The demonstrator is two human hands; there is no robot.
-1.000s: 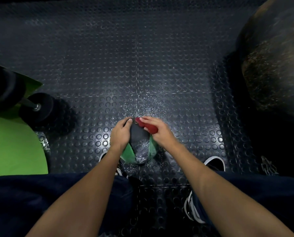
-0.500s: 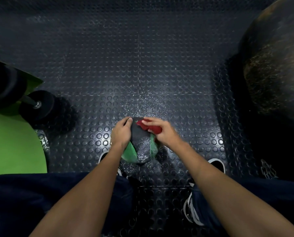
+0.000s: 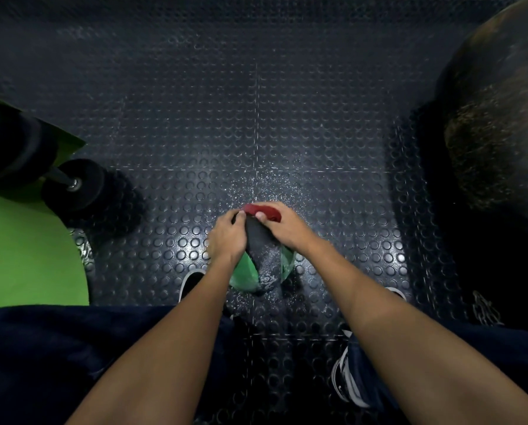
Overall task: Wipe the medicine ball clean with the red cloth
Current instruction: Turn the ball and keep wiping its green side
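Medicine ball (image 3: 264,263) on studded floor (image 3: 318,133) between shoes; left hand (image 3: 226,237) cups its 9 o'clock side, right hand (image 3: 284,227) presses red cloth (image 3: 262,210) at 12 o'clock

So the medicine ball (image 3: 264,262) is a small one with alternating black and green panels. There's some white lettering on the black panel down at its 6 o'clock, but I can't read it from here. The black part looks dusty, speckled pale. It's sitting on the studded floor (image 3: 164,210), a bit below the middle of my view, toward 6 o'clock. My left hand (image 3: 226,237) grips it from about its 9 o'clock. The red cloth (image 3: 264,211) is bunched into a small wad right at the ball's 12 o'clock, on the far top edge. It's pressed against the ball under my right hand (image 3: 285,230), fingers and thumb curled round it.
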